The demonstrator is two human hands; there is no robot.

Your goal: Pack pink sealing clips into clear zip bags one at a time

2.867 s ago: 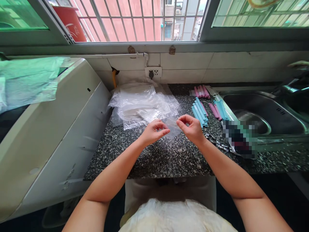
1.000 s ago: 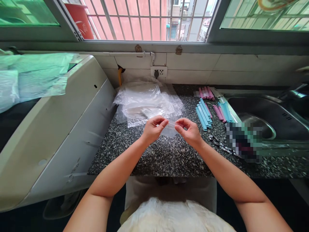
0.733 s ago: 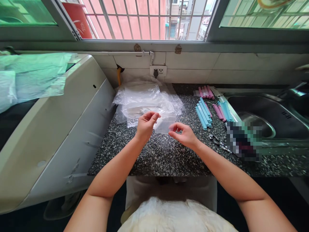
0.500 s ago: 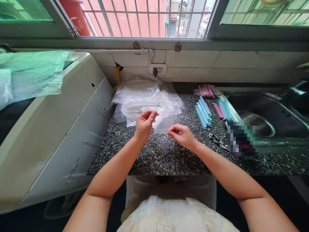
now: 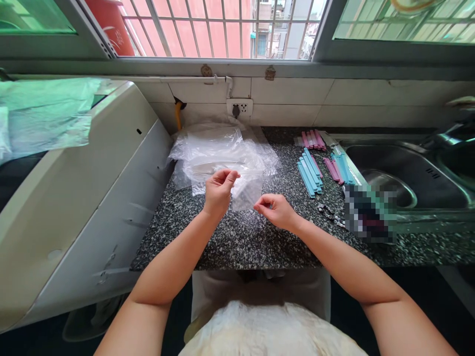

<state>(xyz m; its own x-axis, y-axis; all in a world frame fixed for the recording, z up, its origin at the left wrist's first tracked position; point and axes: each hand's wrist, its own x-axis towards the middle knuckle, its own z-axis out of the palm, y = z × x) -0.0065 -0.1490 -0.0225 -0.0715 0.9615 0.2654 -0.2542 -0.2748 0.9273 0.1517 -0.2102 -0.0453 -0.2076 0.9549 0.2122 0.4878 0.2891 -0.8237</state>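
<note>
Between my hands hangs a small clear plastic bag [image 5: 245, 195], over the speckled counter [image 5: 237, 242]. My left hand [image 5: 218, 190] is closed in a pinch at the bag's upper left edge. With thumb and index finger pressed together, my right hand [image 5: 274, 210] grips the bag's lower right edge. Behind them lies a loose pile of clear plastic bags [image 5: 211, 146], spread in overlapping layers and reaching toward the wall. The bag's outline is faint against that pile, so its upper part is hard to make out.
Right of the pile lie blue sealing clips [image 5: 309, 173], pink clips [image 5: 313, 140] and a mixed group of clips [image 5: 343, 168]. A bead chain [image 5: 330, 215] and a blurred-out item [image 5: 371, 215] lie near the sink [image 5: 426, 173]. A slanted white appliance [image 5: 96, 188] borders the left.
The bag's lower edge has come slightly down toward me, and more of the bag shows between my hands. Both hands keep their pinch. The whole view has shifted a little.
</note>
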